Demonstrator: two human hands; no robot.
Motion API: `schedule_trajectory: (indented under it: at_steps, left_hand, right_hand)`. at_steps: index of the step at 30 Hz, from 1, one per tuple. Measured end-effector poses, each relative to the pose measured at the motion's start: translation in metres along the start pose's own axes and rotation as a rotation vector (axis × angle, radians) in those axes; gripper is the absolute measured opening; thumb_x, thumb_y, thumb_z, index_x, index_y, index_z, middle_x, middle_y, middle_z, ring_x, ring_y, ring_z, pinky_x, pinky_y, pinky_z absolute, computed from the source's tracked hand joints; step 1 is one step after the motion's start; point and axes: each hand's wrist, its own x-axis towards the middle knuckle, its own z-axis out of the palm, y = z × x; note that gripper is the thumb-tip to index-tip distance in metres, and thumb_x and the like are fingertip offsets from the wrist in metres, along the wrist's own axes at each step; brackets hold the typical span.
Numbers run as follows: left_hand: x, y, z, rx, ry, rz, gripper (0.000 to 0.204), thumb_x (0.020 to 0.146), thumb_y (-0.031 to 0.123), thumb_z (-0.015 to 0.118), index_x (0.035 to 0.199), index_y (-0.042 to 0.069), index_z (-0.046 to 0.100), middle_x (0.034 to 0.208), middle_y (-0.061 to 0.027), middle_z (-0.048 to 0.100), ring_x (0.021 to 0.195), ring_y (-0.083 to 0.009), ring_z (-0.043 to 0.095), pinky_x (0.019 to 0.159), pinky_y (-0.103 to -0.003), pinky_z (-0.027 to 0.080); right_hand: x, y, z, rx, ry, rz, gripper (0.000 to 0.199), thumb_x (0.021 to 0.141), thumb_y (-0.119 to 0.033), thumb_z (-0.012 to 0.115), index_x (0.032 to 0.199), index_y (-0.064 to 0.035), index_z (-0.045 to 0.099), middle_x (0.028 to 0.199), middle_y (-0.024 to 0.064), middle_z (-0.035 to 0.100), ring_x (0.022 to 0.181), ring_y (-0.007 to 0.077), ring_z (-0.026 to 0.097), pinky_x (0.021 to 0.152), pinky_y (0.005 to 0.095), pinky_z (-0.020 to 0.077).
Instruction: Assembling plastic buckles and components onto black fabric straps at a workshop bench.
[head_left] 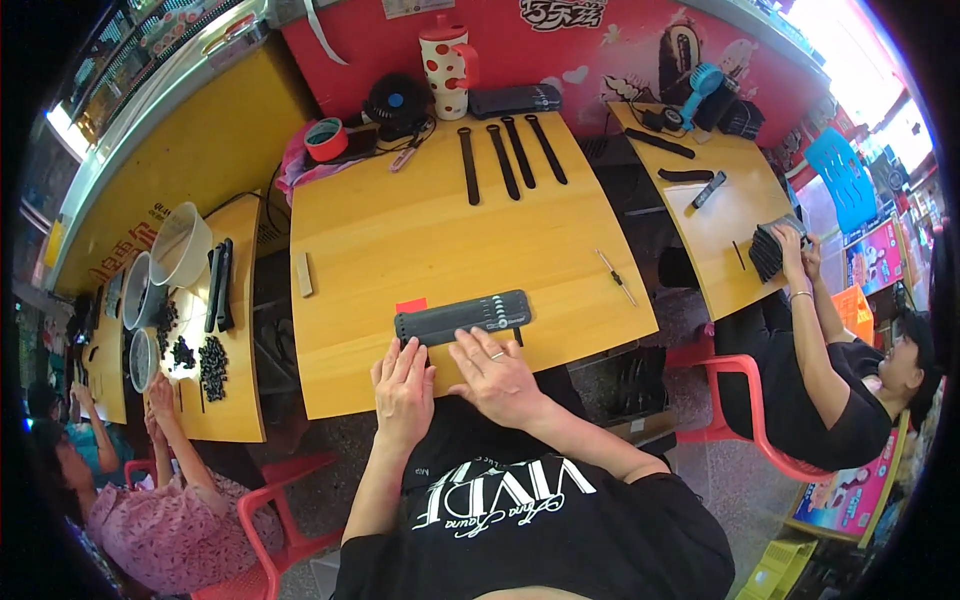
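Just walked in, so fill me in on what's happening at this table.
A person seated at a yellow table has both hands on a flat row of black strips near its front edge. The left hand rests at the row's left end, the right hand just below its middle. Four more black strips lie fanned out at the far side, near a red tape roll and a spotted jug. People at the side tables handle similar black pieces.
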Motion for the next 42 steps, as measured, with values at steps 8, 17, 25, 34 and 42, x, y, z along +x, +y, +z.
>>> schedule_trajectory:
  at_steps: [8, 17, 25, 34, 42]
  left_hand:
    - [0.002, -0.007, -0.002, 0.022, 0.027, -0.032, 0.024, 0.087, 0.010, 0.064, 0.108, 0.001, 0.068, 0.122, -0.0136, 0.064, 0.118, -0.0351, 0.057, 0.097, -0.044, 0.041]
    - [0.081, -0.007, -0.018, -0.101, 0.022, 0.107, 0.019, 0.080, 0.009, 0.069, 0.098, 0.004, 0.067, 0.100, -0.0113, 0.066, 0.092, -0.0301, 0.060, 0.083, -0.041, 0.043]
    - [0.246, 0.004, 0.080, 0.201, -0.199, 0.069, 0.015, 0.081, 0.011, 0.066, 0.093, 0.002, 0.068, 0.096, -0.0171, 0.064, 0.094, -0.0357, 0.062, 0.077, -0.046, 0.051]
    - [0.268, 0.001, 0.106, 0.334, -0.308, -0.002, 0.017, 0.074, 0.002, 0.066, 0.091, -0.003, 0.069, 0.101, -0.0188, 0.062, 0.099, -0.0344, 0.060, 0.079, -0.041, 0.054]
    - [0.273, -0.010, 0.106, 0.224, -0.172, -0.070, 0.016, 0.075, 0.000, 0.063, 0.089, -0.003, 0.069, 0.102, -0.0211, 0.062, 0.100, -0.0351, 0.060, 0.080, -0.040, 0.054]
  right_hand:
    - [-0.036, 0.050, -0.021, -0.228, 0.128, 0.226, 0.054, 0.085, -0.040, 0.065, 0.123, -0.0014, 0.059, 0.131, 0.0119, 0.055, 0.120, 0.0285, 0.049, 0.092, 0.0435, 0.0351]
    - [-0.029, 0.096, -0.026, 0.172, 0.481, 0.311, 0.036, 0.082, -0.007, 0.069, 0.114, 0.0041, 0.059, 0.110, 0.0198, 0.061, 0.100, 0.0386, 0.058, 0.086, 0.0439, 0.0468]
    - [-0.028, 0.093, -0.022, 0.150, 0.485, 0.379, 0.031, 0.080, -0.005, 0.069, 0.108, 0.0034, 0.060, 0.105, 0.0184, 0.060, 0.096, 0.0372, 0.058, 0.084, 0.0434, 0.0467]
    - [-0.025, 0.096, -0.023, 0.159, 0.475, 0.400, 0.031, 0.079, -0.003, 0.068, 0.107, 0.0037, 0.060, 0.105, 0.0182, 0.060, 0.097, 0.0367, 0.058, 0.084, 0.0432, 0.0471]
    - [-0.026, 0.094, -0.021, 0.096, 0.473, 0.362, 0.031, 0.077, 0.000, 0.067, 0.107, 0.0036, 0.059, 0.104, 0.0186, 0.061, 0.097, 0.0369, 0.058, 0.084, 0.0426, 0.0471]
